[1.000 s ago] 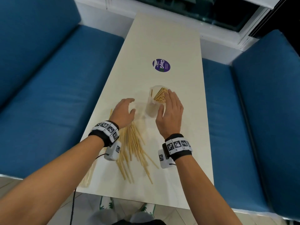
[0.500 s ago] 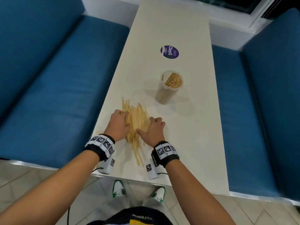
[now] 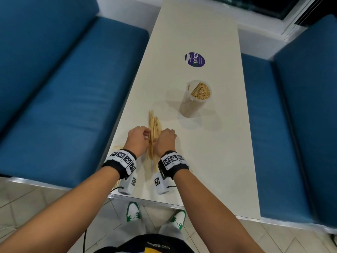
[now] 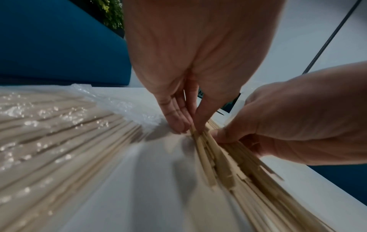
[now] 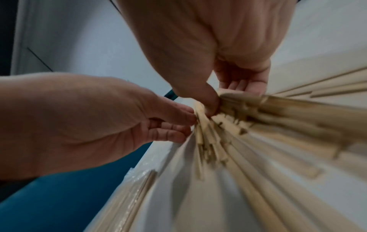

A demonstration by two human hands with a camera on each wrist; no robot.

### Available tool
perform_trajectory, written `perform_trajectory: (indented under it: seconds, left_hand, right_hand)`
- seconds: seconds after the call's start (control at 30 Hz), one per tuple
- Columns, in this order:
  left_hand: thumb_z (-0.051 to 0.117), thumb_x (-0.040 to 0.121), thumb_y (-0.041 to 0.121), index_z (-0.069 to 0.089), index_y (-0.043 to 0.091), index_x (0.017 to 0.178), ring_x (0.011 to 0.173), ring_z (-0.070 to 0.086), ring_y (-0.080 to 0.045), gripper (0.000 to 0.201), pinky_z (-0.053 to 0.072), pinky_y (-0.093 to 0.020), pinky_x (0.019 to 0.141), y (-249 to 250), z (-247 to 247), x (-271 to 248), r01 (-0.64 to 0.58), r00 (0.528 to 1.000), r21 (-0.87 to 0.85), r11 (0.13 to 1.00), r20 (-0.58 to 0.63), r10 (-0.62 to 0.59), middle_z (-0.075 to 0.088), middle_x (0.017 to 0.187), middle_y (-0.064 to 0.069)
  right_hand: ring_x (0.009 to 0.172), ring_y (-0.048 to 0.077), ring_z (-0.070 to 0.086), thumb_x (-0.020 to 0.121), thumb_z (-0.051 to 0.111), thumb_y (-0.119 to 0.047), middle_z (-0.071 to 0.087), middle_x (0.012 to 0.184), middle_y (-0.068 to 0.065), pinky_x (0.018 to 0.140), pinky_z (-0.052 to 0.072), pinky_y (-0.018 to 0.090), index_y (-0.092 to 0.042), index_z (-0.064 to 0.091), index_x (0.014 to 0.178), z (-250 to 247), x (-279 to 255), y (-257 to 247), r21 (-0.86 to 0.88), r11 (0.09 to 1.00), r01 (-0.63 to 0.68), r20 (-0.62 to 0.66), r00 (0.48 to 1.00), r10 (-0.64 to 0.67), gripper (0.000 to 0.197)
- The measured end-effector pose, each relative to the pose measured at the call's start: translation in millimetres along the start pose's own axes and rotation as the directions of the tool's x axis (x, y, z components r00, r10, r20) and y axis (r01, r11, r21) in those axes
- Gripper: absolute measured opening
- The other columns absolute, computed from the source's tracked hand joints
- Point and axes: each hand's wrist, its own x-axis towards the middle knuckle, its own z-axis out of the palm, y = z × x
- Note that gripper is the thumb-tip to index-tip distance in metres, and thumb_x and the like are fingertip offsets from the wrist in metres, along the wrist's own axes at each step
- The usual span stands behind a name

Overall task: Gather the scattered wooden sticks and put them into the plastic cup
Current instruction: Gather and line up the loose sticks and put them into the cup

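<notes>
A clear plastic cup (image 3: 190, 106) stands upright on the white table (image 3: 209, 161), packed with wooden sticks (image 3: 200, 91). Nearer to me, loose wooden sticks (image 3: 154, 123) lie squeezed into a narrow bundle pointing away from me. My left hand (image 3: 145, 136) grips the bundle from the left and my right hand (image 3: 160, 138) from the right. In the left wrist view the left hand (image 4: 186, 125) pinches the sticks (image 4: 218, 157) with fingers and thumb. In the right wrist view the right hand (image 5: 218, 100) has its thumb over the sticks (image 5: 258, 117) and its fingers behind them.
A plastic-wrapped pack of sticks (image 4: 59, 133) lies at the table's left edge, beside my left wrist. A round purple sticker (image 3: 194, 59) sits beyond the cup. Blue benches (image 3: 73, 88) flank the table on both sides. The near table edge is just under my wrists.
A second ago both hands were by the cup. They came back to the spread sticks and have pushed them together into a tight narrow bundle.
</notes>
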Motion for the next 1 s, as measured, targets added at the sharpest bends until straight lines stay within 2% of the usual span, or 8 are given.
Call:
perform_trajectory:
  seconds: [0.27,0.4,0.53,0.67,0.73,0.8,0.9,1.0]
  left_hand:
    - [0.072,0.089,0.006,0.074,0.01,0.104,0.078,0.06,-0.009,0.016,0.051,-0.02,0.083,4,7,7,0.029,1.0,-0.078,0.997,0.003,-0.029,0.07,0.09,0.0]
    - [0.063,0.094,0.014,0.071,0.016,0.108,0.089,0.062,-0.015,0.016,0.054,-0.029,0.086,11,6,10,0.048,0.999,-0.044,0.998,-0.021,-0.049,0.067,0.098,0.001]
    - [0.055,0.096,0.012,0.066,0.022,0.114,0.103,0.056,-0.018,0.023,0.046,-0.028,0.089,29,3,22,-0.013,0.995,-0.038,0.999,-0.103,0.009,0.057,0.109,0.003]
    - [0.054,0.102,0.022,0.059,0.021,0.133,0.111,0.058,-0.017,0.032,0.044,-0.027,0.091,65,2,44,0.031,0.997,-0.205,0.978,-0.06,-0.044,0.056,0.124,0.002]
    - [0.051,0.105,0.035,0.051,0.025,0.145,0.113,0.061,-0.016,0.042,0.051,-0.03,0.092,84,6,56,0.129,0.99,-0.398,0.908,0.107,-0.094,0.059,0.128,0.003]
    - [0.049,0.107,0.035,0.052,0.027,0.146,0.11,0.069,-0.023,0.04,0.059,-0.036,0.088,97,13,61,0.242,0.963,-0.6,0.763,0.246,-0.113,0.066,0.127,-0.005]
    - [0.047,0.108,0.015,0.066,0.009,0.125,0.094,0.076,-0.029,0.026,0.062,-0.033,0.073,103,22,62,0.269,0.963,-0.735,0.623,0.208,-0.17,0.072,0.115,-0.021]
    - [0.049,0.106,0.006,0.07,-0.001,0.111,0.09,0.077,-0.031,0.023,0.063,-0.035,0.073,100,26,60,0.273,0.958,-0.751,0.602,0.152,-0.244,0.073,0.104,-0.025]
  right_hand:
    - [0.121,0.032,0.049,0.092,0.056,-0.001,0.051,0.128,0.016,0.102,0.04,0.034,0.0,0.051,0.124,-4,8,6,-0.102,0.995,0.001,0.042,0.999,0.004,0.032]
    - [0.126,0.035,0.044,0.092,0.062,-0.004,0.047,0.134,0.02,0.105,0.042,0.035,0.003,0.047,0.129,-13,11,18,-0.026,0.995,-0.091,0.079,0.993,0.093,0.041]
    - [0.126,0.036,0.048,0.098,0.053,-0.005,0.049,0.135,0.021,0.104,0.041,0.036,0.004,0.046,0.13,-39,19,42,0.129,0.982,-0.141,0.134,0.983,0.124,0.034]
    - [0.107,0.033,0.057,0.102,0.051,-0.01,0.059,0.122,0.019,0.079,0.044,0.034,0.004,0.05,0.123,-69,20,65,0.349,0.928,-0.127,0.149,0.986,0.079,0.026]
    - [0.1,0.032,0.057,0.104,0.049,-0.013,0.06,0.118,0.018,0.075,0.041,0.032,0.002,0.052,0.12,-77,21,69,0.341,0.939,-0.052,0.162,0.987,-0.005,0.023]
    - [0.101,0.035,0.061,0.104,0.046,-0.015,0.063,0.114,0.018,0.075,0.042,0.033,0.0,0.056,0.116,-79,24,72,0.284,0.958,0.041,0.178,0.98,-0.094,0.022]
    - [0.093,0.033,0.06,0.101,0.046,-0.011,0.061,0.104,0.015,0.072,0.041,0.032,-0.001,0.056,0.11,-85,28,74,0.264,0.96,0.096,0.223,0.962,-0.157,0.016]
    - [0.087,0.027,0.057,0.099,0.047,-0.013,0.057,0.1,0.011,0.068,0.042,0.032,-0.003,0.051,0.114,-92,31,73,0.286,0.953,0.1,0.308,0.932,-0.19,0.019]
